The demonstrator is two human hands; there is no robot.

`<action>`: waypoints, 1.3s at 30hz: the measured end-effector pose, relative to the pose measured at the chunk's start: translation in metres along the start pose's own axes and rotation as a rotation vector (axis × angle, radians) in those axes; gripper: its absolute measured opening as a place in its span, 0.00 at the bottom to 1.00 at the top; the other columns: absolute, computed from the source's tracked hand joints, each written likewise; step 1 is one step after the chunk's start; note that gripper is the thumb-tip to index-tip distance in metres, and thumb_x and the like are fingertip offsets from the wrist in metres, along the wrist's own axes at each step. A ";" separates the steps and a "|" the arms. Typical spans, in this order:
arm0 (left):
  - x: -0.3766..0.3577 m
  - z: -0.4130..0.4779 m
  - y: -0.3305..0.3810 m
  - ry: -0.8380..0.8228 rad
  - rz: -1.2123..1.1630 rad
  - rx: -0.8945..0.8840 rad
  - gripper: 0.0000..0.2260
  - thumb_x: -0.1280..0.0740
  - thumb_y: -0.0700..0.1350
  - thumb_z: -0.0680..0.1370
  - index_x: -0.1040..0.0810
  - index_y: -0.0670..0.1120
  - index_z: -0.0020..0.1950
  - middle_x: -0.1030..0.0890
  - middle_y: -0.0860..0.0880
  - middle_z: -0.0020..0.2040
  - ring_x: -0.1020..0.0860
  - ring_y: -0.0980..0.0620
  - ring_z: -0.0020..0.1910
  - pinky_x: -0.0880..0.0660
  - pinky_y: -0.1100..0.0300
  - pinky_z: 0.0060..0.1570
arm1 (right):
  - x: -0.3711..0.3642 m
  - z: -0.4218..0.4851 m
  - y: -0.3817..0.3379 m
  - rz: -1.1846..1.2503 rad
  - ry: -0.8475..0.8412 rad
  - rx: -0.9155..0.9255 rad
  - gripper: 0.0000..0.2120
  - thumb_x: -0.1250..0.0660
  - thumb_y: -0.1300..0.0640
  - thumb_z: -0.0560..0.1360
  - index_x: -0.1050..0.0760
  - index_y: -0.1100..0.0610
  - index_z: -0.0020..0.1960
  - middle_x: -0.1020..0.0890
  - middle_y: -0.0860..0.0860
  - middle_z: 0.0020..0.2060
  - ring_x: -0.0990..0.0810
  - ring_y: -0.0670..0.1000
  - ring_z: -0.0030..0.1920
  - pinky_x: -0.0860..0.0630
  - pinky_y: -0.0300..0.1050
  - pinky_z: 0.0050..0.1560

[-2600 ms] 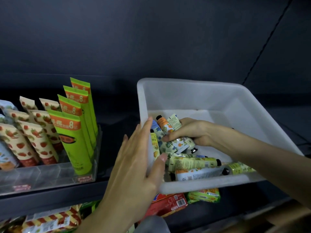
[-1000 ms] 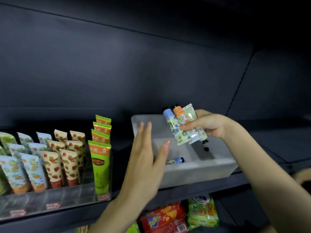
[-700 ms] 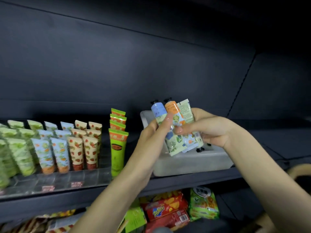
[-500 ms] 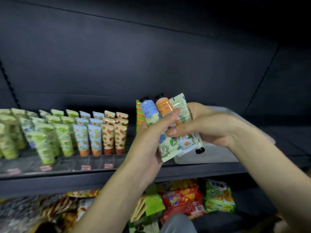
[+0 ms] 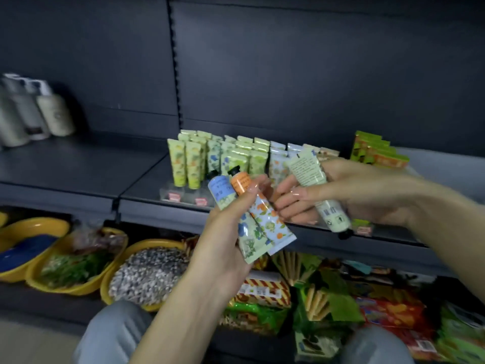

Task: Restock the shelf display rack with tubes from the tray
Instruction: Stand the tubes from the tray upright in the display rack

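Observation:
My left hand grips two small tubes, caps up: a blue-shouldered tube and an orange-shouldered tube. My right hand holds a pale green tube, cap down, its printed back facing me. Both hands are in front of the shelf display rack, a clear stand with rows of upright patterned tubes. Taller green-and-orange tubes stand at the rack's right end. The tray is out of view.
White pump bottles stand on the dark shelf at the left. Below, yellow bowls hold seeds and dried goods, beside snack packets. My knees are at the bottom of the view.
The three tubes lifted from the tray by my right hand are now split: my left hand took the blue and orange ones. The view swung left, so the tray left the frame.

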State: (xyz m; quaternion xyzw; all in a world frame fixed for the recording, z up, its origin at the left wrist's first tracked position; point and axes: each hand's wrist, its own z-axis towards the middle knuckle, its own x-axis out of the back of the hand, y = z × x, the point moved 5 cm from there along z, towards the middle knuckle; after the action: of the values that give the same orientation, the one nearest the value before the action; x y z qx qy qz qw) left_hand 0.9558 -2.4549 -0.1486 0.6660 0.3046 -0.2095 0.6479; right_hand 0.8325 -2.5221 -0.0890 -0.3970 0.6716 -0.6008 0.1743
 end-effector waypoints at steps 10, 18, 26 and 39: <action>0.086 -0.021 0.031 -0.034 0.201 -0.073 0.15 0.36 0.45 0.77 0.22 0.48 0.63 0.16 0.44 0.56 0.18 0.48 0.57 0.25 0.48 0.59 | -0.074 0.059 0.002 0.235 0.077 -0.042 0.26 0.45 0.41 0.78 0.28 0.62 0.62 0.25 0.54 0.35 0.23 0.50 0.33 0.26 0.44 0.38; 0.098 -0.027 0.045 -0.055 0.240 -0.041 0.13 0.34 0.46 0.76 0.19 0.48 0.60 0.16 0.44 0.54 0.17 0.46 0.54 0.23 0.48 0.56 | -0.100 0.059 -0.025 0.211 0.075 0.064 0.19 0.32 0.56 0.71 0.25 0.67 0.57 0.21 0.57 0.39 0.20 0.54 0.38 0.18 0.48 0.39; 0.094 -0.003 0.064 -0.046 0.202 -0.041 0.14 0.34 0.45 0.77 0.21 0.47 0.62 0.16 0.44 0.54 0.17 0.44 0.53 0.23 0.48 0.58 | -0.071 0.075 -0.058 -0.152 0.473 0.276 0.26 0.24 0.49 0.66 0.22 0.70 0.52 0.17 0.65 0.42 0.17 0.55 0.36 0.17 0.53 0.37; 0.130 0.045 0.098 0.037 0.279 -0.095 0.14 0.35 0.46 0.76 0.20 0.49 0.61 0.15 0.45 0.54 0.17 0.47 0.53 0.23 0.47 0.56 | -0.026 0.126 -0.108 -0.780 0.553 0.272 0.18 0.22 0.48 0.64 0.18 0.63 0.41 0.15 0.54 0.31 0.16 0.46 0.32 0.19 0.47 0.48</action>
State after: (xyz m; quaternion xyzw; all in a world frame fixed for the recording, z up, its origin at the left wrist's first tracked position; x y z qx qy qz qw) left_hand 1.1218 -2.4797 -0.1680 0.6743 0.2305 -0.0903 0.6957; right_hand 0.9734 -2.5826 -0.0209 -0.4180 0.4096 -0.7864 -0.1978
